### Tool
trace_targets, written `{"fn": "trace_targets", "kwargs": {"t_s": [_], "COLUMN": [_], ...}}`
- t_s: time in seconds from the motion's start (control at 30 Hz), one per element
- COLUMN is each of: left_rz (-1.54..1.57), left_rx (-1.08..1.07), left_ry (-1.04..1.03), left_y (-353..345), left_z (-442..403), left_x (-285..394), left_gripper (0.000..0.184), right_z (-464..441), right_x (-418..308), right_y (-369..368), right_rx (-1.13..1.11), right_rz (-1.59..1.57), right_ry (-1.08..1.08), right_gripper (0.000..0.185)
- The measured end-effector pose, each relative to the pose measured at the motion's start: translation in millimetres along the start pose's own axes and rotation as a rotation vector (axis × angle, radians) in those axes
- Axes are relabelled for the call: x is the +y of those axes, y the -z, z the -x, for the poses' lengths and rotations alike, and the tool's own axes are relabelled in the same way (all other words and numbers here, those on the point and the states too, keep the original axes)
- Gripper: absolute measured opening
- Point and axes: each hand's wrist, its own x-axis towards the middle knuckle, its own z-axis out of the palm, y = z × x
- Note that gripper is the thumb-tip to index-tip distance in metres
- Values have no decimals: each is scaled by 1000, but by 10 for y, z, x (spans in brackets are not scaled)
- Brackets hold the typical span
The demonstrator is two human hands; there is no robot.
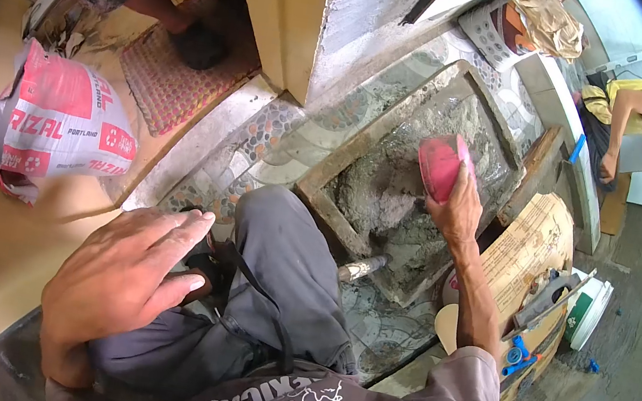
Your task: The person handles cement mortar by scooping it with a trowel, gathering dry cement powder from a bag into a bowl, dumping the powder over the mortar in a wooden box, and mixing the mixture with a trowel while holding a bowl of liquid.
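My right hand (455,210) grips a pink plastic container (439,168), held above the mixing trough. The trough (345,148) has wooden edges and holds wet grey cement mix (378,176). A round, worn tool handle (363,267) sticks out over the trough's near edge; its other end is hidden in the mix. My left hand (131,276) is raised over my thigh with fingers stretched and thumb apart. It holds nothing.
A pink-and-white Portland cement bag (67,121) stands at left, near a person's leg (160,2) on a woven mat (165,78). At right are brown paper (535,241), a trowel (546,305), a white-green bucket (588,313) and blue fittings (517,358). Another person (629,110) bends at upper right.
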Motion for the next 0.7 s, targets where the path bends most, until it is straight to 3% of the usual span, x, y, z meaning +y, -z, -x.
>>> {"fn": "trace_targets", "kwargs": {"t_s": [0.2,0.23,0.33,0.47,0.7], "left_rz": [19,18,4,-5,-23], "left_rx": [2,4,18,37,-34], "left_ry": [-31,-24,-30,-13,71], "left_y": [-27,-43,-11,-8,-37], "left_z": [-7,10,-10,28,149], "left_x": [-72,-77,-107,-92,-106], "left_gripper": [58,58,58,58,62], "right_z": [91,76,26,-266,8], "right_x": [222,185,112,-166,-566], "right_y": [36,55,134,240,-374], "right_rx": [-30,-26,-226,-52,-75], "right_rz": [36,45,34,58,114], "right_ry": [6,-103,111,229,301], "right_gripper": [97,98,97,96,90]}}
